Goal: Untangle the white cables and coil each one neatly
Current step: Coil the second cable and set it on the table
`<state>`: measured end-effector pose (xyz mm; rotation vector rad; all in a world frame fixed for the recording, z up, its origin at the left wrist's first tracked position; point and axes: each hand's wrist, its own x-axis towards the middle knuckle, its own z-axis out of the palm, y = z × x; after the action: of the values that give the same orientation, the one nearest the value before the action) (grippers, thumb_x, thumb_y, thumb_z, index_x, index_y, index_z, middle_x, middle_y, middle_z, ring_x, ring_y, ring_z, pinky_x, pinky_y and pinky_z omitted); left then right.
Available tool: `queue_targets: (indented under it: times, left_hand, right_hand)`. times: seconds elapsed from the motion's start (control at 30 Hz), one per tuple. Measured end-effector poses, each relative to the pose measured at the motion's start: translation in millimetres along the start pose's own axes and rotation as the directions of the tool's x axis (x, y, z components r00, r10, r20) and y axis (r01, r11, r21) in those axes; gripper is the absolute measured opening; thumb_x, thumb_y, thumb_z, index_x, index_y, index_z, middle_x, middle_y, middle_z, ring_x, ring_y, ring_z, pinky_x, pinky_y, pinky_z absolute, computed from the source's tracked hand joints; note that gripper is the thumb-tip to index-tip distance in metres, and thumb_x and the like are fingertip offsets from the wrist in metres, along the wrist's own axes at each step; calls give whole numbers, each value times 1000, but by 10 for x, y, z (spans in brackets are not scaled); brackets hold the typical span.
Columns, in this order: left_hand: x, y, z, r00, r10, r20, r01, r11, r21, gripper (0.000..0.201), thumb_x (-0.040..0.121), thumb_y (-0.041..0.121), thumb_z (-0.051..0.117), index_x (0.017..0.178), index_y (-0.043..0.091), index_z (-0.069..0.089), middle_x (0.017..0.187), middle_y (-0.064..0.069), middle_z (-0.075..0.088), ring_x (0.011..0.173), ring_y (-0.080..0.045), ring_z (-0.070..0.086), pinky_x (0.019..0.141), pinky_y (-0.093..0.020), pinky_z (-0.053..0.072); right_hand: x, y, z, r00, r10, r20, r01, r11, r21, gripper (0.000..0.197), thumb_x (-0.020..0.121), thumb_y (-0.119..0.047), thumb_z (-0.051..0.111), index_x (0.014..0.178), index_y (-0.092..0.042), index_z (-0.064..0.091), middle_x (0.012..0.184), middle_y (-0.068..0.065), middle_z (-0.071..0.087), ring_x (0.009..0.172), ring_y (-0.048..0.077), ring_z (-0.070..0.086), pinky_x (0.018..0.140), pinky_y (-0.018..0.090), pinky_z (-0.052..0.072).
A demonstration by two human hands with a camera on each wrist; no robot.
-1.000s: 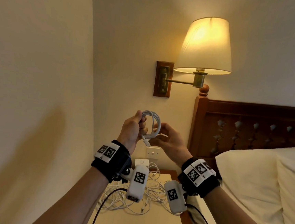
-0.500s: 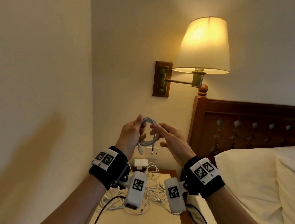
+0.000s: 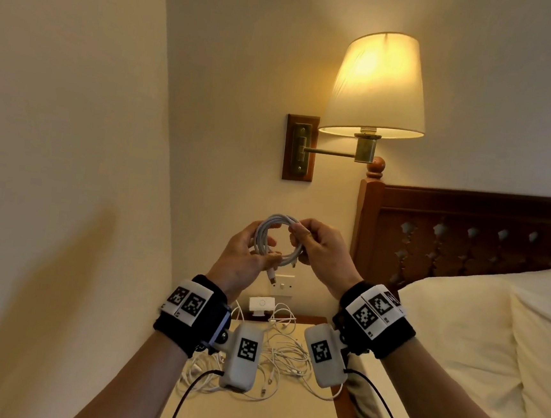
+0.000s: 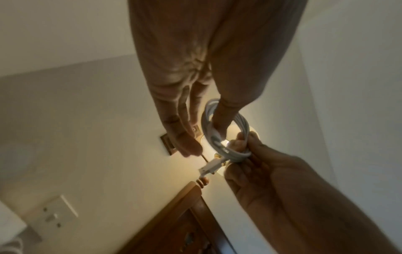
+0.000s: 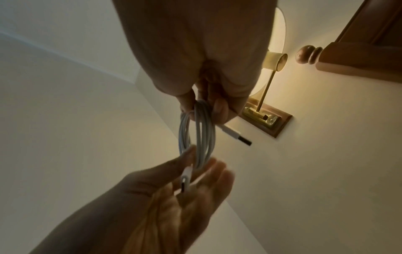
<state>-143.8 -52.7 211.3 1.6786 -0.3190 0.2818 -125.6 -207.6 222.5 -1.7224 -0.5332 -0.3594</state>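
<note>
- The coiled white cable (image 3: 278, 240), a round bundle of several loops, is held in the air between both hands, above the pale-topped wooden bedside table (image 3: 289, 416) and in front of the cream wall.
- The right hand (image 3: 322, 251) pinches the right side of the coil between thumb and curled fingers; the right wrist view shows the loops gathered in that pinch, with a white USB plug with a metal tip (image 5: 238, 136) sticking out beside the thumb.
- The left hand (image 3: 241, 256) lies mostly open under the coil's left side, fingers near straight, thumb laid across the loops; the other white plug end (image 5: 186, 180) rests on its palm.
- My reading is that this cable is almost finished and the step in hand is securing the loose ends.
- To do it well, the right-hand pinch should probably stay firm so the loops stay even, while the left hand tucks the free plug end through or around the bundle; slackening both hands at once would likely let the coil spring apart.
- A loose tangle of thin white cables (image 3: 283, 353) lies on the table below, near a small white charger block (image 3: 260, 304), so more untangling remains.
- A lit wall lamp with a cream shade (image 3: 376, 84) hangs above, beside a dark carved wooden headboard (image 3: 464, 238).
</note>
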Motion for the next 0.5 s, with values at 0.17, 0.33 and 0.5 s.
queue_targets:
  times: [0.17,0.33,0.5]
  left_hand:
    - [-58,-53,-6,992,-119,-28,120,992,38,28,90,31,66,94,3,66,76,-11,70,57,-19,64,48,-25,49]
    - [-56,-115,-36,1000,-21,1,21,989,147,28,97,32,55,81,10,64,60,1,54,49,-10,45,46,-23,37]
    - [-79,-151,-129,981,189,-41,-174,956,237,27,95,32,57,80,11,62,51,15,44,45,-3,34,48,-19,31]
  right_hand:
    - [30,-1,-69,995,15,-96,-15,1000,4,21,101,-23,47,95,-9,61,75,0,57,61,11,49,58,25,43]
    - [50,17,-115,991,91,-93,-93,996,-17,22,102,-26,46,97,-12,62,77,0,60,66,13,50,63,27,43]
    - [93,21,-270,986,139,-95,-139,990,3,22,103,-24,45,96,-13,63,74,0,55,66,14,46,66,31,40]
